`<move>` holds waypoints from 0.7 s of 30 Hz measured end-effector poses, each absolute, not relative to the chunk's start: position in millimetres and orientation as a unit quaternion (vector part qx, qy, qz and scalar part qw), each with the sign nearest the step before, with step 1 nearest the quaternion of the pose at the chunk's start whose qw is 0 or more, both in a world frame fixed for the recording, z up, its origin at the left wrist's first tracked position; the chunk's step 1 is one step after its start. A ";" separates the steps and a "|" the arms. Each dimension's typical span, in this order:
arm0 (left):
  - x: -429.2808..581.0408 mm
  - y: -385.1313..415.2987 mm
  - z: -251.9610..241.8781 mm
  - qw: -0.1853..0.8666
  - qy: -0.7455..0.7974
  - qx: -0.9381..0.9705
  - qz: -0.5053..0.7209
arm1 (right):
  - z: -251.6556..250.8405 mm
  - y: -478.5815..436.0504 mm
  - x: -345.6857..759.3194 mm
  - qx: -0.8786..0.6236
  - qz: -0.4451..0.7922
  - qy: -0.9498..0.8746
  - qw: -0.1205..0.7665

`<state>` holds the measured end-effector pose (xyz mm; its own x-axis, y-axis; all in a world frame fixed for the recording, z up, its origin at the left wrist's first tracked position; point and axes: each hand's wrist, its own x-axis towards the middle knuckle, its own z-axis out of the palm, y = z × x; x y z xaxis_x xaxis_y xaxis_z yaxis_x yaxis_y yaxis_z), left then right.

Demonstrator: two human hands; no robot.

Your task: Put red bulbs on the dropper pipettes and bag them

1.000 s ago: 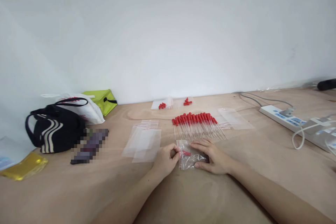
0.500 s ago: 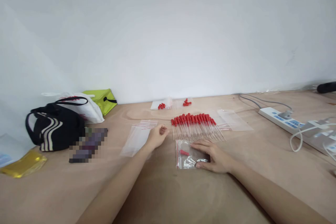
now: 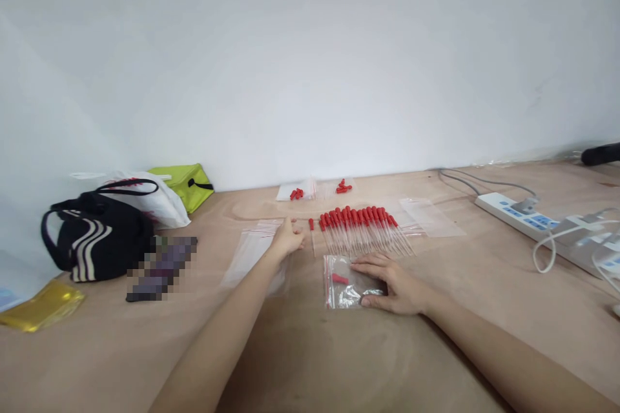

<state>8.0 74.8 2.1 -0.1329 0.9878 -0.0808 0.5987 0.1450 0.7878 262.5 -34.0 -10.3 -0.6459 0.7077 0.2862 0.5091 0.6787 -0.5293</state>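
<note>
My left hand (image 3: 289, 240) is open above the right edge of some flat clear zip bags (image 3: 249, 255), fingers apart. Just right of its fingertips lies a single dropper (image 3: 312, 235) with a red rubber bulb and a thin clear tube. A row of several similar droppers (image 3: 358, 222) lies beside it, bulbs toward the wall. My right hand (image 3: 394, 287) rests flat with its fingers spread on the right part of a small clear zip bag (image 3: 346, 297). One red rubber bulb (image 3: 340, 279) shows at that bag's left side.
Loose red bulbs (image 3: 296, 194) lie on bags near the wall, with another small pile (image 3: 343, 187) alongside. More clear bags (image 3: 436, 219) lie right of the droppers. A power strip (image 3: 520, 219) with cables is at right; a black bag (image 3: 104, 239) and a green bag (image 3: 186, 187) stand left.
My left hand has drawn back slightly left and its fingers have opened. The leftmost dropper now lies a little apart from the row. My right hand has stayed on the zip bag.
</note>
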 end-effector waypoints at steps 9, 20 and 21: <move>31.6 80.7 19.3 0.218 0.730 0.595 0.254 | -8.6 -34.7 262.0 -0.341 0.206 -0.883 0.246; 18.9 47.7 20.9 0.420 0.599 0.589 0.342 | -11.1 -34.6 263.6 -0.338 0.205 -0.885 0.246; 14.5 37.9 21.9 0.437 0.579 0.588 0.358 | -11.4 -34.7 263.7 -0.340 0.204 -0.884 0.246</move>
